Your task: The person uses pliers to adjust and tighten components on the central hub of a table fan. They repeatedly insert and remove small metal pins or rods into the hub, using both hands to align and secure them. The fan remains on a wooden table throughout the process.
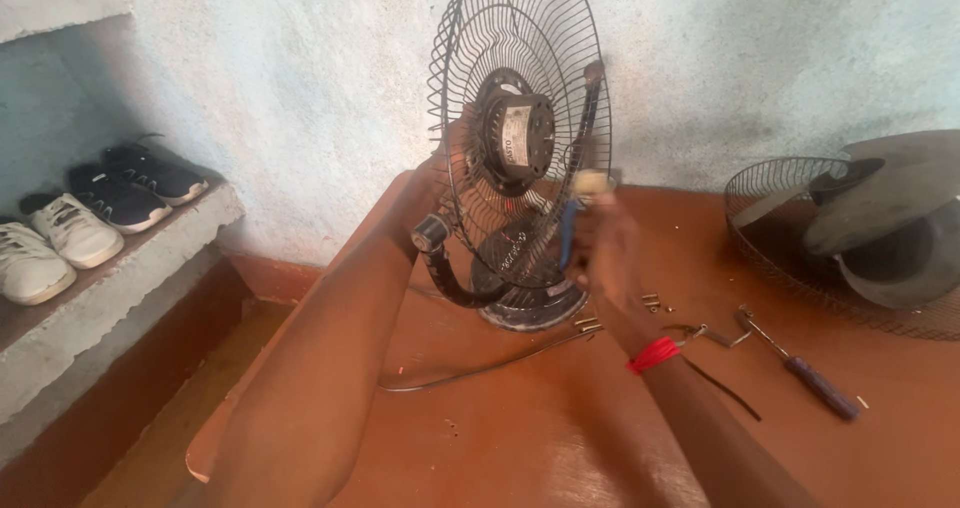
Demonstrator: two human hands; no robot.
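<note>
Rear fan guard (pixel 520 118), a black wire grille carrying the motor (pixel 517 138) at its centre, stands upright at 12 o'clock on the reddish-brown surface (pixel 520 428), on a round base (pixel 530 306). Left hand (pixel 440 173), at 9 o'clock of the motor, lies against the grille; whether its fingers close on the wires cannot be told. Right hand (pixel 605 243), at 4 o'clock of the motor, has its fingers closed around a blue-handled tool (pixel 568 230) set to the grille; a red band (pixel 654 354) circles that wrist. A black cable (pixel 480 370) trails across the surface at 6 o'clock. Loose screws (pixel 588 324) lie beside the base. A screwdriver (pixel 800 363) lies at 4 o'clock; a second guard (pixel 775 233) with grey blades (pixel 890 218) at 3 o'clock. Shoes (pixel 75 230) line a ledge (pixel 120 288) at 9 o'clock.
</note>
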